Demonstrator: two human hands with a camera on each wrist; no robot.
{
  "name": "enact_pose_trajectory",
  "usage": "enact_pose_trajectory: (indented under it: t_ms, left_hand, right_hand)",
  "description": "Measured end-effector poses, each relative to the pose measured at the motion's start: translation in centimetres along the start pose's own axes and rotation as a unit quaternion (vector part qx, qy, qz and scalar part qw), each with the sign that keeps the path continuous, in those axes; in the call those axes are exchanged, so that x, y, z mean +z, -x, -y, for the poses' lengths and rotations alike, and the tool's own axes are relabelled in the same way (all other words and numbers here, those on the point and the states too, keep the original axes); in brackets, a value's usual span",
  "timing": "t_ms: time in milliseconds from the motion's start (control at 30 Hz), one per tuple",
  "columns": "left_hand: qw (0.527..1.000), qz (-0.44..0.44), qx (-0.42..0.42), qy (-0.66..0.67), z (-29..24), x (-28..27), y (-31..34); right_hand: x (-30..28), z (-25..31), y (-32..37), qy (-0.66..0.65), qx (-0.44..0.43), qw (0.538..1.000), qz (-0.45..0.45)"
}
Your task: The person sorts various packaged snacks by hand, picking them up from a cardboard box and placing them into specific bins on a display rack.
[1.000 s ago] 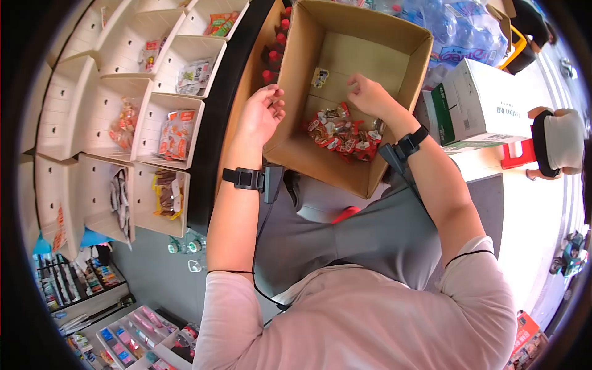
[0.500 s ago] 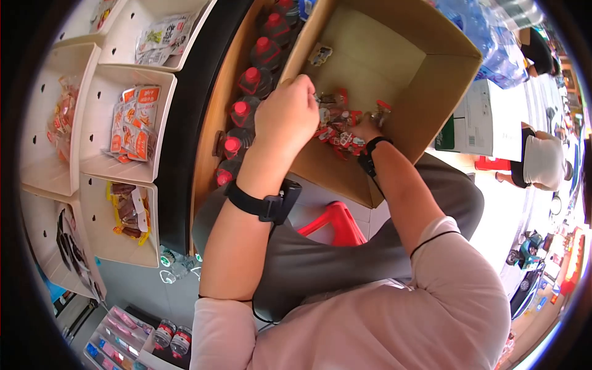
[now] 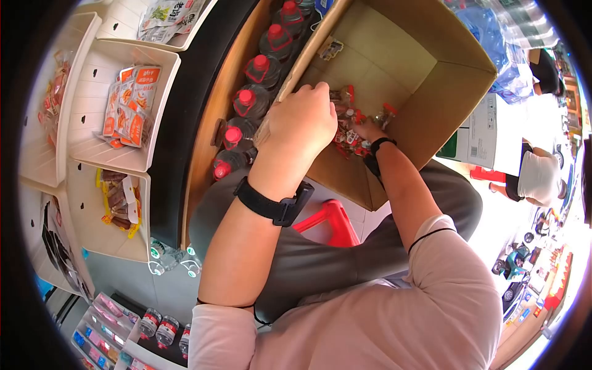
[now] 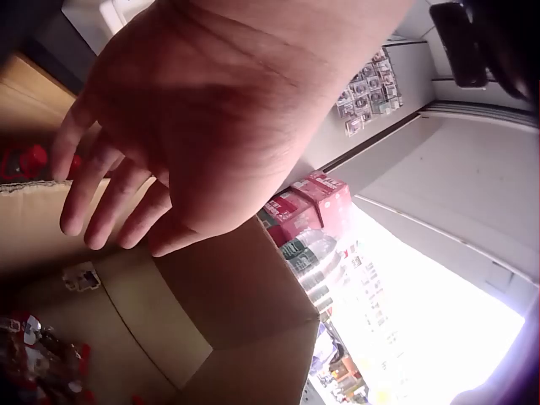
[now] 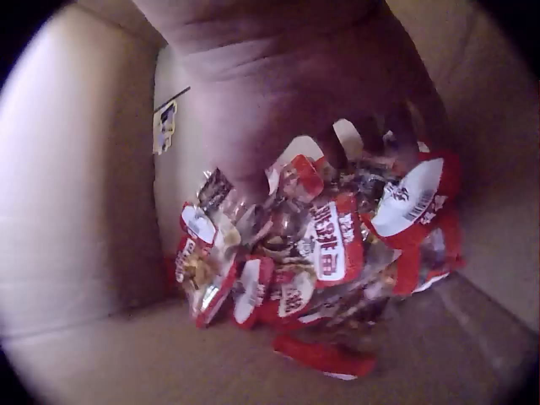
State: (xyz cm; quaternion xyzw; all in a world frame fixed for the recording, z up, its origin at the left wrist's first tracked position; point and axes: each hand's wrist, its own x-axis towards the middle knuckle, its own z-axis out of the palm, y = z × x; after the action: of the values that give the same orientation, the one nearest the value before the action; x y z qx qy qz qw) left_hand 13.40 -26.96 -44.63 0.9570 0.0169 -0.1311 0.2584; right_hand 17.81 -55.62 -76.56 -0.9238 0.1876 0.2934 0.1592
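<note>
A deep cardboard box (image 3: 394,43) stands open in front of me. At its bottom lies a pile of small clear-and-red snack packets (image 5: 337,245). My right hand (image 3: 368,129) is down inside, thumb and fingers around some packets at the top of the pile, the fingertips partly hidden among them. Over the box's near-left edge hangs my left hand (image 3: 303,120), palm down. In the left wrist view its fingers (image 4: 105,202) are loosely spread, with nothing in them. A small printed sticker (image 3: 331,49) shows on the box's inner bottom.
Bottles with red caps (image 3: 245,98) line the left side of the box. Beyond the dark counter edge (image 3: 185,123) are bins (image 3: 114,163) of packaged snacks. A white carton (image 3: 484,132) and wrapped water bottles (image 3: 487,31) stand to the right. A red stool (image 3: 336,225) is below.
My right hand has gone from above the packets down into them. The left hand has moved right, over the box's edge. My view has shifted closer to the box.
</note>
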Motion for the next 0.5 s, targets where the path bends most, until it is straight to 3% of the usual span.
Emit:
enact_pose_trajectory:
  t_ms: [67,167,200,267,400,467,500]
  left_hand:
    - [1.0,0.021,-0.01,0.01,-0.3,-0.2,0.1]
    - [1.0,0.011,-0.012,0.009,0.1,0.2,0.0]
    - [1.0,0.011,-0.012,0.007,0.2,0.3,-0.1]
    - [1.0,0.011,-0.013,0.004,0.3,0.4,-0.3]
    - [1.0,0.026,-0.015,0.005,-0.1,0.4,-0.4]
    - [1.0,0.026,-0.012,0.004,-0.1,0.7,-0.5]
    - [1.0,0.024,-0.012,0.002,0.0,0.8,-0.5]
  right_hand:
    - [-0.2,0.4,-1.1,-0.13,0.015,0.991,-0.024]
    - [6.1,-5.6,-8.9,-0.042,-0.084,0.974,-0.205]
    - [4.6,-4.7,-7.1,-0.089,-0.039,0.991,-0.088]
    - [-0.5,-1.2,-1.7,-0.178,0.05,0.971,0.15]
    - [5.4,-3.9,-6.9,-0.223,0.028,0.973,0.055]
    - [5.6,-2.2,-4.9,-0.256,-0.015,0.967,-0.016]
    - [5.0,-1.1,-3.6,-0.212,0.0,0.977,-0.022]
